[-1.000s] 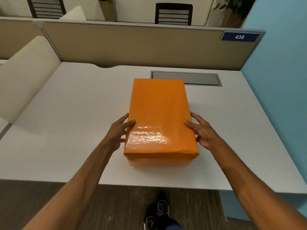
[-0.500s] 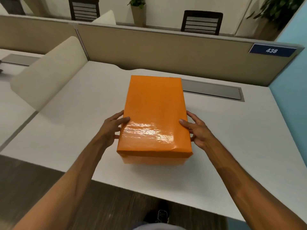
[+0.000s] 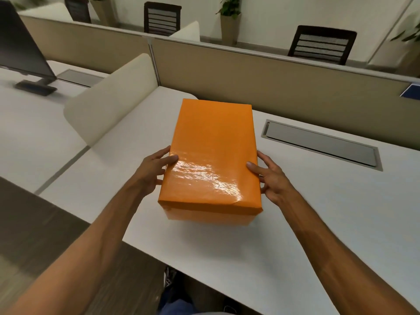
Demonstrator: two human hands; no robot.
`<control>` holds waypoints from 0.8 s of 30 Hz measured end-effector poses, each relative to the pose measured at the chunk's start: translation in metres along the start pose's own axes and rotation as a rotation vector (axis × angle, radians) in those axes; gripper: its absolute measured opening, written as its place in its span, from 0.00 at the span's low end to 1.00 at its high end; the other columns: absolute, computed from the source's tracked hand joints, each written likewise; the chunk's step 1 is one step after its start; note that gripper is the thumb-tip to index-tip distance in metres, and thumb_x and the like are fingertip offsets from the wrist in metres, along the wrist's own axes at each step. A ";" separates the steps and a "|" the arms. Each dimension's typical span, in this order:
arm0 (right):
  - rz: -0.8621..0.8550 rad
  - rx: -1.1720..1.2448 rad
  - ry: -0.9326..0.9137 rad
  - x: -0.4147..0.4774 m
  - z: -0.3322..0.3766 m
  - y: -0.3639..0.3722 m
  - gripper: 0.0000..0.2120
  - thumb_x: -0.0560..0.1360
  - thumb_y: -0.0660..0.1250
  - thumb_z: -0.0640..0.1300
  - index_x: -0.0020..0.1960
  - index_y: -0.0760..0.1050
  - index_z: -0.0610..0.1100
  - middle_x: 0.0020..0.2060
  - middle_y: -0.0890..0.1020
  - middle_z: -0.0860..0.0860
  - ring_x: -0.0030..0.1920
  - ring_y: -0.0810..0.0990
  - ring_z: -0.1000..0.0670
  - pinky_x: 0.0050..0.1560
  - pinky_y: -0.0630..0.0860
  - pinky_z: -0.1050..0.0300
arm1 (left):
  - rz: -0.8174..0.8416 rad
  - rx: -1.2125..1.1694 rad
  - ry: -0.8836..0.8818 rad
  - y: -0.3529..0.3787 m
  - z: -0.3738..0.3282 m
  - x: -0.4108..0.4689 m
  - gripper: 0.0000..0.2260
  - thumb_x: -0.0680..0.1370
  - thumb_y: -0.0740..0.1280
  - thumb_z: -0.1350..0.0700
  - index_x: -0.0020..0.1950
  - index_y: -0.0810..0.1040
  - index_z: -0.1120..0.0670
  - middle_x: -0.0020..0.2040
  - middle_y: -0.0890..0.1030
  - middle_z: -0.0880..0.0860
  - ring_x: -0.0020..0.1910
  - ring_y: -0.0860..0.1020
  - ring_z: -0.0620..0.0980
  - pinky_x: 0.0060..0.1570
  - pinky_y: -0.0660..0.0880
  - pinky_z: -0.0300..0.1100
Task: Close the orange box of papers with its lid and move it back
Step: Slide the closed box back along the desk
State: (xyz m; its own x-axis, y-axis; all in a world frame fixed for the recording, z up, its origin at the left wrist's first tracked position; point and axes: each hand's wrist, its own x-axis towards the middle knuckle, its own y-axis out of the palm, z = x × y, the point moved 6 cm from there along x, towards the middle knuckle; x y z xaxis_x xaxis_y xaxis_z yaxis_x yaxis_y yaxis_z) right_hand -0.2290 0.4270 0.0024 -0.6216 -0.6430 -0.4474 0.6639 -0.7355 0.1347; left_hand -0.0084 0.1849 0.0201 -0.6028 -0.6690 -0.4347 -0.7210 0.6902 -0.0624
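The orange box (image 3: 212, 153) stands on the white desk (image 3: 318, 223) with its glossy lid fitted over the top, so the papers inside are hidden. My left hand (image 3: 152, 170) presses against the box's left side, thumb on the lid's edge. My right hand (image 3: 270, 178) grips the right side, thumb on the lid. The box's far end lies close to the beige partition (image 3: 272, 80).
A grey cable hatch (image 3: 320, 143) is set into the desk right of the box. A cream side divider (image 3: 109, 98) stands to the left, with a dark monitor (image 3: 20, 44) on the neighbouring desk. Black chairs and potted plants stand beyond the partition.
The view has swung left and the box now sits at a slight angle, farther left of the cable hatch than before. Both hands keep their hold on its sides.
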 end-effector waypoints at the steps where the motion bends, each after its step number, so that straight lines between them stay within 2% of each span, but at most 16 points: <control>1: -0.003 0.008 0.000 0.007 0.002 0.008 0.39 0.68 0.77 0.51 0.75 0.66 0.59 0.59 0.79 0.53 0.57 0.79 0.45 0.51 0.78 0.37 | -0.002 -0.001 -0.001 -0.007 -0.003 0.006 0.27 0.76 0.70 0.48 0.75 0.69 0.44 0.64 0.77 0.52 0.55 0.78 0.55 0.51 0.77 0.58; 8: -0.036 0.055 0.001 0.061 0.011 0.078 0.37 0.71 0.76 0.49 0.76 0.64 0.59 0.58 0.79 0.54 0.57 0.80 0.45 0.51 0.78 0.37 | 0.016 0.025 0.004 -0.071 -0.034 0.071 0.24 0.77 0.70 0.51 0.72 0.72 0.43 0.60 0.80 0.50 0.55 0.80 0.56 0.44 0.80 0.54; 13: -0.097 0.106 -0.013 0.106 0.023 0.130 0.39 0.70 0.76 0.48 0.77 0.64 0.58 0.59 0.80 0.53 0.57 0.80 0.45 0.59 0.76 0.33 | 0.054 0.021 0.003 -0.120 -0.061 0.134 0.24 0.76 0.72 0.51 0.71 0.73 0.43 0.61 0.80 0.51 0.56 0.80 0.57 0.48 0.80 0.57; 15: -0.114 0.113 -0.021 0.125 0.032 0.149 0.38 0.70 0.76 0.48 0.77 0.64 0.58 0.59 0.80 0.53 0.58 0.80 0.44 0.61 0.75 0.32 | 0.072 0.014 -0.003 -0.138 -0.071 0.159 0.24 0.75 0.73 0.52 0.70 0.74 0.43 0.60 0.81 0.51 0.56 0.81 0.57 0.46 0.81 0.55; 18: -0.137 0.118 -0.035 0.151 0.047 0.176 0.37 0.72 0.76 0.47 0.76 0.65 0.58 0.58 0.81 0.53 0.57 0.81 0.44 0.61 0.74 0.32 | 0.097 0.023 -0.013 -0.163 -0.089 0.194 0.24 0.75 0.73 0.52 0.70 0.74 0.42 0.61 0.81 0.51 0.56 0.80 0.57 0.43 0.80 0.53; 21: -0.149 0.133 -0.039 0.177 0.059 0.202 0.36 0.72 0.75 0.47 0.76 0.64 0.58 0.57 0.81 0.53 0.56 0.81 0.45 0.58 0.76 0.34 | 0.114 0.059 -0.013 -0.184 -0.109 0.229 0.24 0.76 0.71 0.53 0.71 0.73 0.44 0.60 0.81 0.52 0.56 0.80 0.58 0.45 0.80 0.53; 24: -0.157 0.143 -0.039 0.204 0.065 0.225 0.39 0.70 0.76 0.48 0.77 0.64 0.58 0.58 0.81 0.53 0.57 0.81 0.44 0.60 0.75 0.32 | 0.101 0.102 0.001 -0.204 -0.126 0.264 0.24 0.76 0.71 0.55 0.72 0.72 0.46 0.59 0.82 0.54 0.56 0.80 0.59 0.48 0.78 0.53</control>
State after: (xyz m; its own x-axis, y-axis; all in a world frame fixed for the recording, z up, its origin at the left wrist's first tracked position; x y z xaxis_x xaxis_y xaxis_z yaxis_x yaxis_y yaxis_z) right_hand -0.2332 0.1161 -0.0006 -0.7304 -0.5238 -0.4384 0.4935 -0.8484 0.1914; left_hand -0.0636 -0.1675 0.0307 -0.6711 -0.5948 -0.4426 -0.6179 0.7786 -0.1095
